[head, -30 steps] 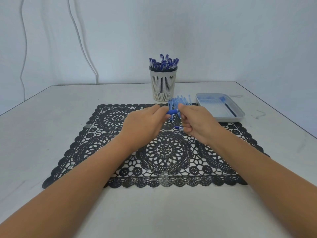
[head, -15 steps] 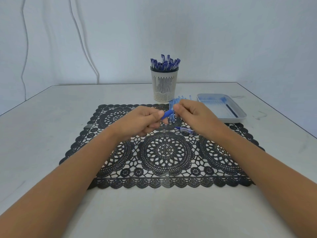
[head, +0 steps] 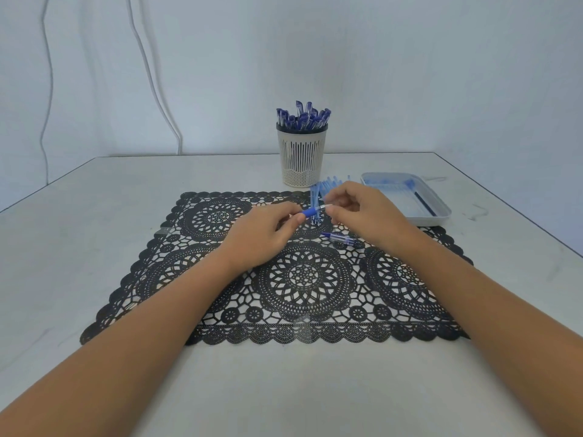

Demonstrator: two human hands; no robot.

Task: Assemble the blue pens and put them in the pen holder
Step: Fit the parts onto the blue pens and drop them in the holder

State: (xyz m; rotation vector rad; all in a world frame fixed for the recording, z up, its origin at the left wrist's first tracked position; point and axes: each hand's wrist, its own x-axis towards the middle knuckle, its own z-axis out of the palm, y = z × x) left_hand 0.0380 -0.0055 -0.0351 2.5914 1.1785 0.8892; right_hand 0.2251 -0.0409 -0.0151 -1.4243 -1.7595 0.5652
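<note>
Open table (head: 94, 231) is left beside and in front of the black lace placemat (head: 303, 279). The pen holder (head: 302, 159) stands just past the placemat's far edge. Over that edge, a blue pen (head: 310, 211) is pinched at its two ends by the curled fingers of the left hand (head: 265, 234) and right hand (head: 362, 212).

Blue-gripped pen (head: 312, 211) nearly level in mid-air; capped pens (head: 303, 116) upright in slotted white pen holder (head: 302, 159).

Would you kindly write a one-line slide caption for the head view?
Left hand and right hand hold a blue pen over a black lace mat, pen holder and tray behind.
</note>
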